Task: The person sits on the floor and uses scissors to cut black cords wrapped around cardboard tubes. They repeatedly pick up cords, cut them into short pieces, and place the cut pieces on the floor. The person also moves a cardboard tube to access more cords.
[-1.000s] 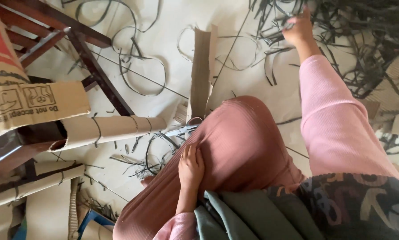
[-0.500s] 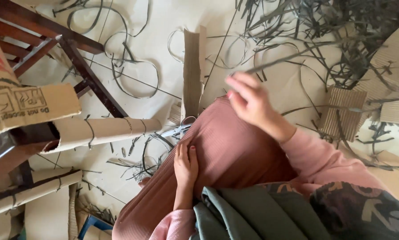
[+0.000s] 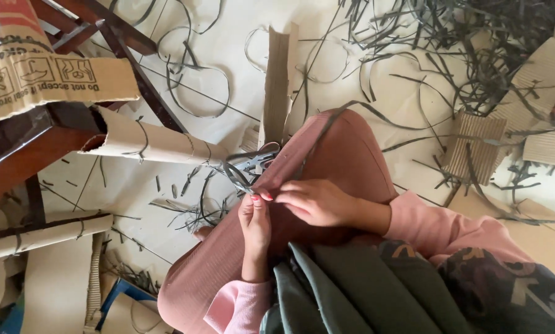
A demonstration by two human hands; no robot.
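I sit on the floor with one knee raised, in pink trousers. My left hand and my right hand meet on the near side of that knee. Their fingertips touch and pinch a thin dark strip. The strip runs up over the knee and away to the right. A tangle of looped dark strips lies just beyond the fingertips. A dark green cloth covers my lap below the hands.
A rolled cardboard tube lies left of the knee under a dark wooden frame and a printed cardboard box. A folded cardboard piece stands ahead. Corrugated pieces and a heap of dark strips fill the right.
My right hand came back from the far heap of strips to the knee, drawing a strip with it. My left hand slid slightly up the knee to meet it.
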